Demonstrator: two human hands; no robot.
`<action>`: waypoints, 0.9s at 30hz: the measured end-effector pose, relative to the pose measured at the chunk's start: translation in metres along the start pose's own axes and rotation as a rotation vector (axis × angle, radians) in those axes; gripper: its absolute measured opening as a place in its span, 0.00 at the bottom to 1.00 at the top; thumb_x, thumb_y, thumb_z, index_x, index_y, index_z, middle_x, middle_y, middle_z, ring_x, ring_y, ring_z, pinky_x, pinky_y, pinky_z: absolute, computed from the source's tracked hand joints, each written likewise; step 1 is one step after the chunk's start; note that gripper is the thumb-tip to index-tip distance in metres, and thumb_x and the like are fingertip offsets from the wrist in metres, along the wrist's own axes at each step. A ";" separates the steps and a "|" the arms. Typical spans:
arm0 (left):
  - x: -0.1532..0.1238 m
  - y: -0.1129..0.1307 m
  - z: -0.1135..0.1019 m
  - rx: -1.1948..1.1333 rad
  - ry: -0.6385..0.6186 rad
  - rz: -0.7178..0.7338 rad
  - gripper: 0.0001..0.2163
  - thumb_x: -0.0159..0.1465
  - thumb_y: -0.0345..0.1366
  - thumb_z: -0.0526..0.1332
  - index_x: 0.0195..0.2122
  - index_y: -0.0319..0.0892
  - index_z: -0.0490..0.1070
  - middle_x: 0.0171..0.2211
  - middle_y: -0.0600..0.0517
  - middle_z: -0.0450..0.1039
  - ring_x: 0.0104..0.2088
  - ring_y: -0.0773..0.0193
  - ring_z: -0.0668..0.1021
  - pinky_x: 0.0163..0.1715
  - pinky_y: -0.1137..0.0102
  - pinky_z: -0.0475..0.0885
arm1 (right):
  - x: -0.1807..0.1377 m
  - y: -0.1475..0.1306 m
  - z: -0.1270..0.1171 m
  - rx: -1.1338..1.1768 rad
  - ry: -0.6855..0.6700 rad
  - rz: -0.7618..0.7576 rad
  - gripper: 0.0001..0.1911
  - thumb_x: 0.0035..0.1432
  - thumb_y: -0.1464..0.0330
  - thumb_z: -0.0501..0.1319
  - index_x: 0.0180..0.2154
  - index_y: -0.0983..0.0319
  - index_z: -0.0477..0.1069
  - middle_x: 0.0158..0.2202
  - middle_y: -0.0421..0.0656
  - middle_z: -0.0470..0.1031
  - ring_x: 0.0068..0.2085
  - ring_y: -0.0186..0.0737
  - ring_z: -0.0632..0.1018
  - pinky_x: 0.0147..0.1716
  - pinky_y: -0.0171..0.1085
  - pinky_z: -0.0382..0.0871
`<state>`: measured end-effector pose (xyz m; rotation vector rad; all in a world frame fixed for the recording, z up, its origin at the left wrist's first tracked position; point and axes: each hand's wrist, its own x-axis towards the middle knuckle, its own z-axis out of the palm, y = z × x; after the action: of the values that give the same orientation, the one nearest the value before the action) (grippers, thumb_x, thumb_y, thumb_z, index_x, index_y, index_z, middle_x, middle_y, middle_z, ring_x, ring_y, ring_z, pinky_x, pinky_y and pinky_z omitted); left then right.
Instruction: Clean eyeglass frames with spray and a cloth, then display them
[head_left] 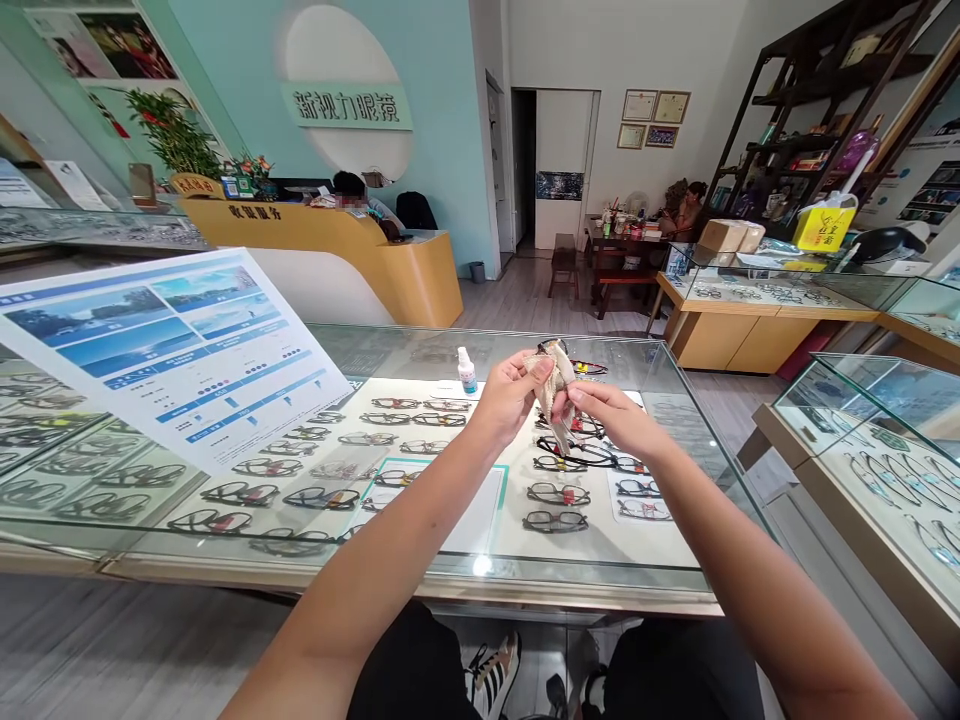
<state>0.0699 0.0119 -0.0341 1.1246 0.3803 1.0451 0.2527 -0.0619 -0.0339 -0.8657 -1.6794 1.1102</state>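
Both my hands meet above the glass display counter (pixel 697 470). My left hand (pixel 506 390) is closed, pinching a beige cleaning cloth (pixel 556 385) wrapped around a pair of glasses (pixel 553 349) whose dark frame peeks out at the top. My right hand (pixel 607 412) is closed too, gripping the lower part of the cloth and the glasses inside it. A small white spray bottle (pixel 466 371) with a blue label stands on the glass just left of my left hand. Another pair of dark glasses (pixel 581 455) lies on the counter below my hands.
Rows of spectacle frames (pixel 390 420) lie inside the case. A large printed chart (pixel 172 350) leans at the left. A yellow reception desk (pixel 405 270) stands behind, with a person seated there. More glass counters (pixel 862 440) are at the right, and another person sits at a far table (pixel 622 245).
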 end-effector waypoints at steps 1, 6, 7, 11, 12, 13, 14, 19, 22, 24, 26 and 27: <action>0.001 -0.001 0.000 -0.040 -0.009 -0.022 0.26 0.53 0.50 0.83 0.41 0.40 0.75 0.27 0.53 0.79 0.22 0.66 0.78 0.26 0.69 0.74 | 0.000 0.002 0.001 0.004 0.012 0.002 0.24 0.74 0.47 0.61 0.40 0.60 0.82 0.39 0.44 0.81 0.40 0.42 0.76 0.45 0.41 0.69; -0.001 -0.004 0.001 -0.130 -0.099 -0.099 0.22 0.55 0.45 0.83 0.40 0.41 0.74 0.24 0.55 0.76 0.22 0.67 0.76 0.28 0.69 0.74 | 0.001 0.007 0.004 0.020 0.034 -0.059 0.23 0.76 0.49 0.60 0.42 0.59 0.84 0.40 0.43 0.81 0.43 0.43 0.77 0.49 0.41 0.68; -0.002 -0.005 0.002 -0.121 -0.114 -0.098 0.22 0.56 0.46 0.82 0.40 0.42 0.74 0.22 0.56 0.75 0.21 0.68 0.74 0.28 0.69 0.73 | 0.001 0.006 0.004 0.018 0.031 -0.069 0.23 0.77 0.50 0.60 0.42 0.59 0.85 0.41 0.43 0.82 0.44 0.43 0.77 0.50 0.41 0.68; -0.006 -0.004 0.007 -0.035 -0.132 -0.058 0.23 0.59 0.50 0.80 0.45 0.41 0.77 0.23 0.56 0.74 0.20 0.70 0.72 0.28 0.69 0.72 | -0.001 0.001 0.005 0.050 0.034 -0.052 0.23 0.76 0.49 0.60 0.41 0.59 0.84 0.40 0.44 0.82 0.43 0.44 0.76 0.50 0.41 0.68; -0.007 -0.003 0.008 -0.005 -0.140 -0.044 0.24 0.59 0.51 0.80 0.46 0.40 0.78 0.23 0.56 0.74 0.20 0.70 0.72 0.28 0.70 0.72 | -0.002 0.000 0.005 0.080 0.035 -0.036 0.23 0.76 0.49 0.61 0.41 0.59 0.84 0.40 0.44 0.82 0.43 0.44 0.77 0.49 0.41 0.68; -0.007 -0.002 0.008 0.028 -0.151 -0.031 0.24 0.59 0.51 0.80 0.47 0.40 0.78 0.23 0.56 0.74 0.20 0.70 0.72 0.28 0.70 0.72 | -0.002 0.000 0.006 0.119 0.032 -0.019 0.22 0.75 0.49 0.61 0.40 0.58 0.84 0.39 0.44 0.82 0.43 0.44 0.77 0.49 0.42 0.68; -0.007 -0.001 0.008 0.063 -0.161 -0.019 0.24 0.59 0.51 0.79 0.47 0.40 0.79 0.23 0.57 0.74 0.20 0.69 0.73 0.28 0.70 0.72 | -0.002 0.000 0.006 0.160 0.028 -0.005 0.22 0.75 0.49 0.62 0.40 0.58 0.83 0.39 0.44 0.82 0.43 0.45 0.77 0.50 0.42 0.68; -0.007 0.001 0.004 0.230 -0.059 0.099 0.22 0.57 0.50 0.81 0.41 0.41 0.77 0.26 0.56 0.77 0.23 0.68 0.77 0.29 0.71 0.74 | -0.003 0.001 0.004 0.194 0.015 0.009 0.21 0.74 0.49 0.62 0.40 0.58 0.83 0.37 0.45 0.81 0.43 0.46 0.78 0.52 0.44 0.70; -0.009 0.000 0.005 0.247 -0.021 0.132 0.22 0.58 0.52 0.80 0.33 0.42 0.72 0.23 0.57 0.76 0.20 0.67 0.76 0.23 0.71 0.72 | -0.004 -0.001 0.003 0.139 -0.023 0.029 0.23 0.74 0.48 0.62 0.39 0.58 0.84 0.37 0.45 0.81 0.43 0.46 0.77 0.52 0.43 0.70; -0.010 -0.001 0.006 0.212 -0.024 0.109 0.22 0.61 0.54 0.77 0.32 0.44 0.69 0.21 0.57 0.75 0.17 0.65 0.76 0.20 0.69 0.72 | -0.004 -0.004 0.004 0.128 -0.049 0.036 0.23 0.74 0.47 0.62 0.39 0.57 0.83 0.38 0.45 0.81 0.43 0.45 0.77 0.52 0.43 0.69; -0.010 -0.002 0.007 0.172 0.003 0.087 0.23 0.61 0.54 0.77 0.32 0.44 0.69 0.21 0.57 0.75 0.16 0.64 0.76 0.19 0.68 0.72 | -0.004 -0.006 0.005 0.121 -0.053 0.034 0.23 0.74 0.47 0.62 0.38 0.57 0.83 0.38 0.44 0.81 0.43 0.45 0.77 0.52 0.43 0.69; -0.010 -0.003 0.007 0.155 0.025 0.084 0.22 0.59 0.53 0.78 0.32 0.43 0.70 0.22 0.57 0.76 0.17 0.65 0.76 0.20 0.68 0.73 | -0.004 -0.007 0.005 0.116 -0.047 0.030 0.24 0.74 0.47 0.61 0.38 0.58 0.82 0.38 0.44 0.81 0.43 0.45 0.77 0.52 0.43 0.69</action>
<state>0.0715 -0.0007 -0.0358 1.2756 0.4429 1.1186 0.2485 -0.0694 -0.0297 -0.7994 -1.6275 1.2441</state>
